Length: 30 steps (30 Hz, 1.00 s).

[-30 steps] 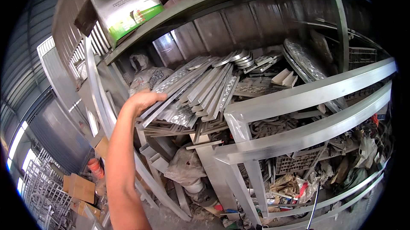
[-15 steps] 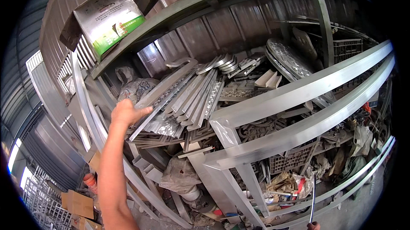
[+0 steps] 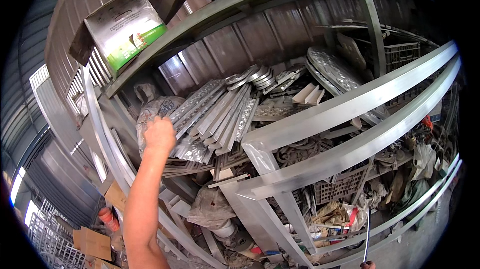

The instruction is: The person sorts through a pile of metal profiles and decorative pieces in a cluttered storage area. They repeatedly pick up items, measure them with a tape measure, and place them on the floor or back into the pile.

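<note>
Left hand: I have my left hand (image 3: 160, 135) raised to the middle shelf, fingers curled closed over the near ends of the embossed metal strips (image 3: 220, 114); I judge it is gripping them, though the fingertips are hidden behind the metal.
Right hand: only a sliver of my right hand (image 3: 368, 265) shows at the bottom edge, beside a thin metal rod (image 3: 367, 234); I cannot tell whether it is open or closed.
Strips, where: they lie fanned in a loose stack on the shelf, near ends overhanging toward me, far ends angling up and right toward the wall.
Strips, handling: stiff, thin pressed sheet metal, I judge; light one by one, heavy and prone to sliding as a bundle. Cut edges look sharp and the faces slick. I would take hold at the overhanging ends, across the flat faces, not along the edges.
Near frame: grey steel rack beams (image 3: 350, 119) cross in front of the shelf to the right.
Below: crates, scraps and cardboard lie jumbled on the lower level.
Behind the strips: stacked round metal discs (image 3: 255, 74) and a large embossed oval plate (image 3: 335, 71).
Farthest: a cardboard box with a green panel (image 3: 127, 31) on the top shelf against the corrugated wall (image 3: 280, 31).
</note>
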Each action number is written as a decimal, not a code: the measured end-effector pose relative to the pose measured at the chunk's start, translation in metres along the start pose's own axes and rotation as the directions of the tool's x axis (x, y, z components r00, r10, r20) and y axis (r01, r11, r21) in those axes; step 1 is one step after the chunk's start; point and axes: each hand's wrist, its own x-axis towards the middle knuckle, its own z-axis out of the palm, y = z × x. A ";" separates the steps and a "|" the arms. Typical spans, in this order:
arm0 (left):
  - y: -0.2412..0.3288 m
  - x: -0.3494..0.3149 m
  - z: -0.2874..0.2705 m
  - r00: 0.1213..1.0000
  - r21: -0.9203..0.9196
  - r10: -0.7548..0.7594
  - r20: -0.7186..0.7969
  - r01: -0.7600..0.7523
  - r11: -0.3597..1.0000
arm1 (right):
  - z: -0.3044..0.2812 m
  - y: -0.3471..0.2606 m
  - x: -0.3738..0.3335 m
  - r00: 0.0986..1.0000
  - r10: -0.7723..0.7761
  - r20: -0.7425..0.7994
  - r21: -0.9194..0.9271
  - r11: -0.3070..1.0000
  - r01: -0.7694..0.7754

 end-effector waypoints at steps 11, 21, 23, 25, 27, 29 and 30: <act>-0.036 0.007 -0.021 0.822 -0.482 0.053 0.567 0.280 0.830 | -0.003 -0.027 -0.014 0.999 -0.053 0.002 -0.105 0.993 0.053; -0.042 -0.005 -0.010 0.713 -0.647 0.106 0.694 0.552 0.525 | 0.006 -0.029 -0.005 0.989 -0.134 0.061 0.009 0.991 0.134; -0.042 -0.005 -0.016 0.741 -0.637 0.041 0.670 0.546 0.544 | 0.005 -0.025 0.004 0.987 -0.094 0.127 0.100 0.992 0.082; -0.041 -0.003 -0.020 0.750 -0.596 -0.015 0.662 0.537 0.597 | 0.000 -0.026 0.005 0.994 -0.064 0.093 -0.021 0.998 0.067; -0.043 -0.005 -0.028 0.762 -0.592 -0.035 0.647 0.531 0.606 | 0.005 -0.047 -0.013 0.992 -0.093 0.087 -0.131 0.986 0.104; -0.036 -0.008 -0.055 0.754 -0.571 -0.040 0.656 0.531 0.626 | 0.006 -0.064 -0.032 0.980 -0.174 0.097 -0.226 0.955 0.192; -0.039 -0.008 -0.057 0.777 -0.580 -0.011 0.629 0.479 0.659 | 0.006 -0.058 -0.024 0.984 -0.149 0.099 -0.232 0.958 0.169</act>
